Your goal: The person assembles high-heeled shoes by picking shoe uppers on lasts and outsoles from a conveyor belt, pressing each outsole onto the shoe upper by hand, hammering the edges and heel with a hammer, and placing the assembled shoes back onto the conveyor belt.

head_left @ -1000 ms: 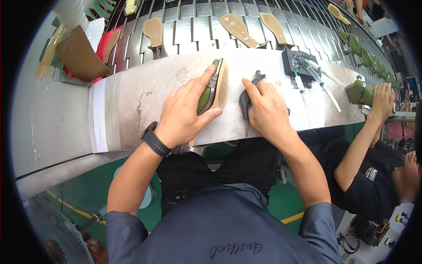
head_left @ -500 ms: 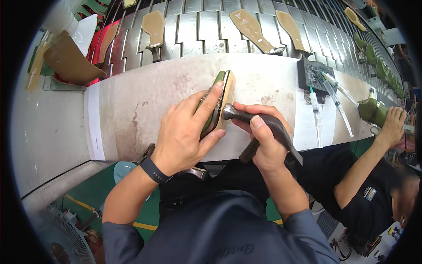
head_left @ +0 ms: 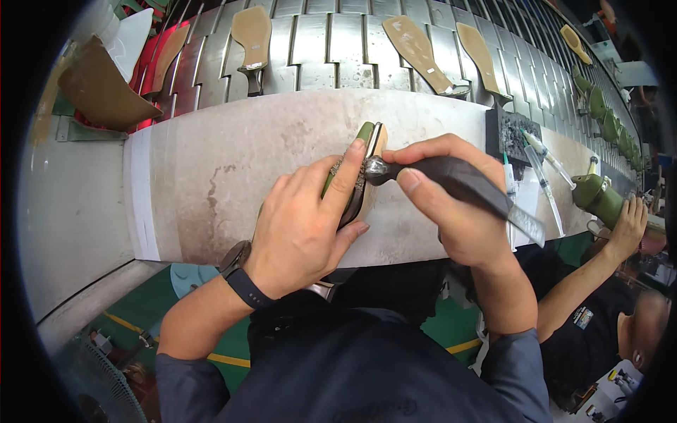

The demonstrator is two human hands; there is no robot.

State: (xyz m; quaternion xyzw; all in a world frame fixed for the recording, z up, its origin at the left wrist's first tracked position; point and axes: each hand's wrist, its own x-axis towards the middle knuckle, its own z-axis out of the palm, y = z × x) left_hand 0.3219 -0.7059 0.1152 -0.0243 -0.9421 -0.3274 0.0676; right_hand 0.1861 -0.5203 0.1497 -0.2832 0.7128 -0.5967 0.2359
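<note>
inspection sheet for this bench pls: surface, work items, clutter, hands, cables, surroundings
Surface: pale worktop, stained and scuffed, white strip at its left end.
Job's things: green shoe on edge on the worktop; dark-handled hammer, metal head against the shoe's tan sole.
Clutter: syringes and a dark block at the right; brown card piece upper left.
Grippers: left hand clamps the shoe; right hand grips the hammer handle.
Cables: nothing seen.
Surroundings: slatted metal conveyor carrying tan insoles; a co-worker's hand by another green shoe; fan on the floor.
</note>
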